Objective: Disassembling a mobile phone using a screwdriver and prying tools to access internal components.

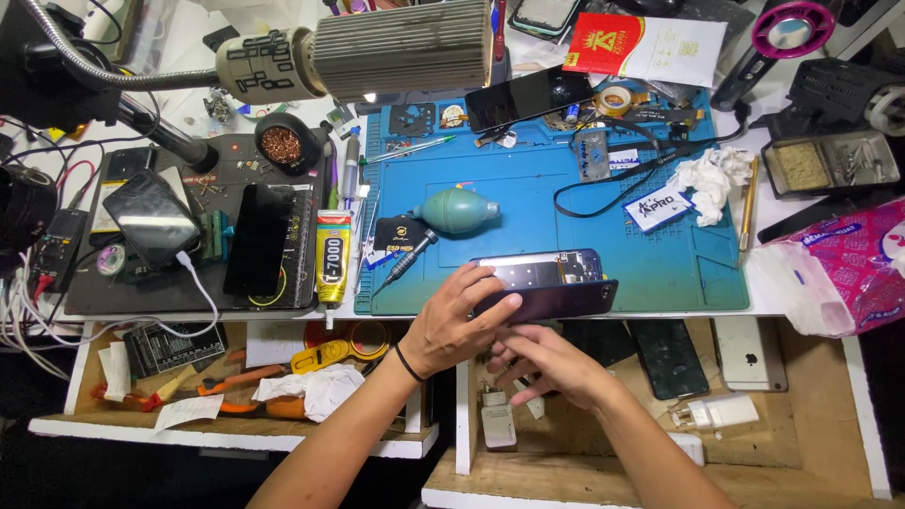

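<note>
Hovering at the blue mat's (528, 203) near edge, an opened phone (547, 285) is being pinched by the left hand (452, 325) and propped from below by the right hand's (547, 363) curled fingers, apparently for steadiness.

Opened phone (547, 283) at the mat's (566, 217) front edge, air blower (459, 209) behind it, crumpled tissue (712, 179) near the mat's right edge, glue tube (332, 256) left of the mat.

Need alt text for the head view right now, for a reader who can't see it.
Both hands hold a dark smartphone at the near edge of a blue work mat: left hand on top, right hand beneath. A teal air blower and glue tube lie left of it.
</note>
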